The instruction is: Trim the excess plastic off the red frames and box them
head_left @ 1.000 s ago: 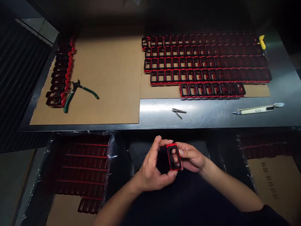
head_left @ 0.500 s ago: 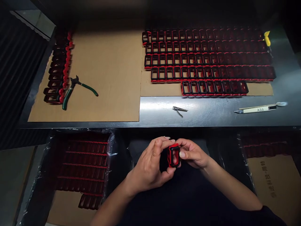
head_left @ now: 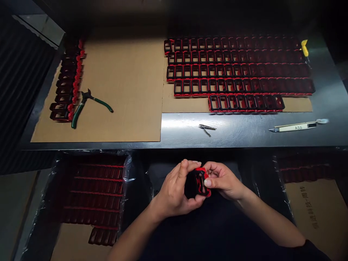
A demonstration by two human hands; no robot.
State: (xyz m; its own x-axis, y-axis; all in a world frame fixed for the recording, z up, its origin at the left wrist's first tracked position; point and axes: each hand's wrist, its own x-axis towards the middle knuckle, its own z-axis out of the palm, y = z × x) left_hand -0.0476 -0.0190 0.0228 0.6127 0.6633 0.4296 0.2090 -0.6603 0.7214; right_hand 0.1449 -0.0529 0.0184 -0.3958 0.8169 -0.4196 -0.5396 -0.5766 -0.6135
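Note:
A small red-and-black rectangular frame (head_left: pixel 201 182) is held between both hands, in front of the table's near edge. My left hand (head_left: pixel 176 188) grips its top and bottom ends, with the index finger raised. My right hand (head_left: pixel 221 181) pinches its right side, the thumb lying across the front. Beyond the hands, small metal nippers (head_left: pixel 207 127) lie on the bare metal tabletop (head_left: pixel 182 132). The fingers behind the frame are partly hidden.
Rows of similar frames (head_left: pixel 221 86) stand on cardboard at the back right; another column (head_left: pixel 63 88) is at the left. Green-handled cutters (head_left: pixel 88 103) lie on the left cardboard (head_left: pixel 122 87). A craft knife (head_left: pixel 296 127) rests at right. Plastic-lined boxes (head_left: pixel 126 177) flank my lap.
The frame has turned in my hands, so its opening now looks narrower and more of its red side shows. My right thumb has shifted slightly left and down across it.

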